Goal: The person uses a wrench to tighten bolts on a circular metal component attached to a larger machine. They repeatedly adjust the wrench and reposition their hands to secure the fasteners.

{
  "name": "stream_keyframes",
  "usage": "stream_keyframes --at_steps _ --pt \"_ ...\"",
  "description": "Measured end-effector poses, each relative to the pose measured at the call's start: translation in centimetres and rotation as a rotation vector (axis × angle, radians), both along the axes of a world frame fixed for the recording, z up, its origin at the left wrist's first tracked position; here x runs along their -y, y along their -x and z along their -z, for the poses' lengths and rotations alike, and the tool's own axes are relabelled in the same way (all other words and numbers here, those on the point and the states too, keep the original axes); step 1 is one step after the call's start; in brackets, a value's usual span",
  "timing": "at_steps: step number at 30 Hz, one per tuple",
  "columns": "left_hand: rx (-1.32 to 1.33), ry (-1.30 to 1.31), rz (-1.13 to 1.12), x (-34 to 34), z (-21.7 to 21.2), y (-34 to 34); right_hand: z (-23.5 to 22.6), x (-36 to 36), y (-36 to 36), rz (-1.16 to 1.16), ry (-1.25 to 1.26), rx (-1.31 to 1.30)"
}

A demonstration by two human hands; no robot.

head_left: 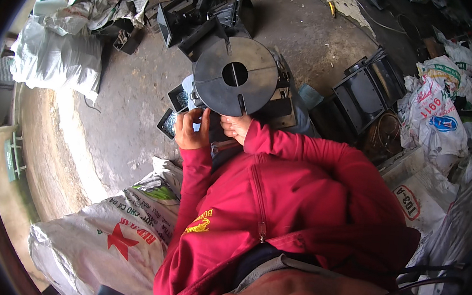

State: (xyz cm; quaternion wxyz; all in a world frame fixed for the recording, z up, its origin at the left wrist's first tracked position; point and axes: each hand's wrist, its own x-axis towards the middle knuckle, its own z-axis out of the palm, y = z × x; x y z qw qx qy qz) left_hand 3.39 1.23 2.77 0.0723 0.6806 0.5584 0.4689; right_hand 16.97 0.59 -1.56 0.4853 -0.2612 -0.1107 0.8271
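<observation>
A round dark grey metal disc (212,69) with a central hole and narrow slots sits in front of me on a machine or stand. My left hand (192,131) is at its near left edge, with thumb and fingertips close together; what they pinch is too small to make out. My right hand (236,128) is curled under the near rim, beside a slot, its fingertips partly hidden, and what it holds does not show. Two small dark bins (167,123) with shiny small metal parts stand just left of my left hand.
Black metal frames (367,91) lean at the right, near white printed sacks (439,103). More dark metal parts (201,26) lie beyond the disc. A large white sack (110,232) is close at my left, and another white sack (58,56) stands farther off.
</observation>
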Motion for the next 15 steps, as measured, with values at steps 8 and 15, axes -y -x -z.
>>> stream_keyframes --at_steps 8,15 --pt "-0.054 -0.04 0.068 -0.1 -2.3 -0.2 -1.2 -0.1 -0.2 0.003 0.04 0.071" --pt "-0.29 -0.115 0.037 -0.6 -1.5 0.2 -1.7 -0.1 0.1 0.061 0.054 0.11"
